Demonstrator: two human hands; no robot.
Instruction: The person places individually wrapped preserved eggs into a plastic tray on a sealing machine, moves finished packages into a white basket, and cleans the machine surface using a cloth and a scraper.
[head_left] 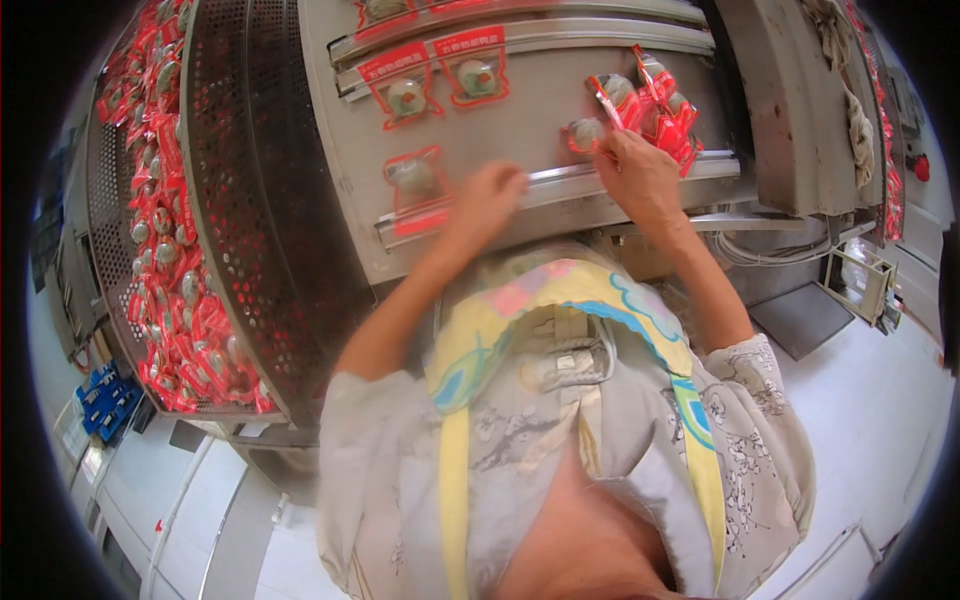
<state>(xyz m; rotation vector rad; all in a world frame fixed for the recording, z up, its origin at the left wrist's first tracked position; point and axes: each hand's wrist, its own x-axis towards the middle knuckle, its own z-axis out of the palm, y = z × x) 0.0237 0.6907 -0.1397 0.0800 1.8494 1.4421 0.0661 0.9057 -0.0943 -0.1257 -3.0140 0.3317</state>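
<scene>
My right hand [640, 175] pinches the edge of a red-and-clear egg packet [613, 104] at the front of a small pile on the steel work plate [520, 120]. Several more egg packets [672, 125] lie heaped just beyond those fingers. My left hand [488, 200] hovers over the plate's near bar, smeared by motion, so its fingers cannot be made out. To its left a single egg packet [412, 178] lies with its red end across the near metal bar [560, 175]. Two egg packets [405, 97] rest side by side along the far bar [520, 50].
At the left stands a perforated metal crate [225, 200] beside a long heap of packed eggs [165, 250]. A steel housing [790, 110] with a cloth [850, 120] rises at the right. Below it are a coiled hose [770, 248] and a metal-framed box [860, 275].
</scene>
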